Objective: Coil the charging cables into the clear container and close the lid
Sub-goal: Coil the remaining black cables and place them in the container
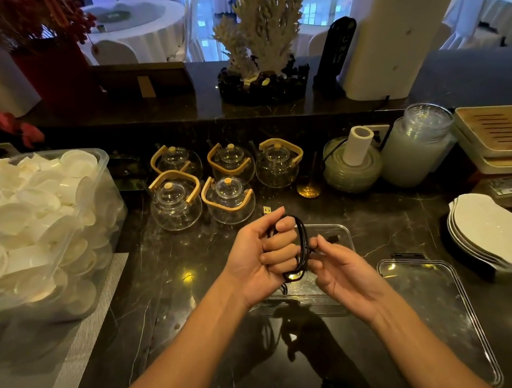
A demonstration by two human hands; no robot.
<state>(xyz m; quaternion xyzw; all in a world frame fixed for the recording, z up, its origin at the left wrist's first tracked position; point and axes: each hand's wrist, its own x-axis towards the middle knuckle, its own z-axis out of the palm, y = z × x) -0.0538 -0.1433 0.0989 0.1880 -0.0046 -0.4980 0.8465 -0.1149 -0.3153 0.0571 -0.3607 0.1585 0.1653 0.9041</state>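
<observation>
- Cable (302, 246): black, wound in loops around your left hand (264, 257), fingers curled through the coil, so left grip is closed on it.
- USB plug (266, 209) sticks up just above your left thumb.
- Your right hand (343, 272) touches the coil's right side with its fingertips pinching a loose black end; right grip holds the cable too.
- Both hands hover above the clear container (334, 232), which sits open on the dark marble desk (173, 269); can't tell what's inside it.
- Lid (440, 316) lies flat on the desk just right of the container, near your right forearm.
- Behind: five glass teapots (213, 179) with wooden handles, well apart from the hands.
- Left: big clear tub of white cups (34, 229).
- Right: stacked white dishes (494, 231), and wooden trays (504, 135) behind them.
</observation>
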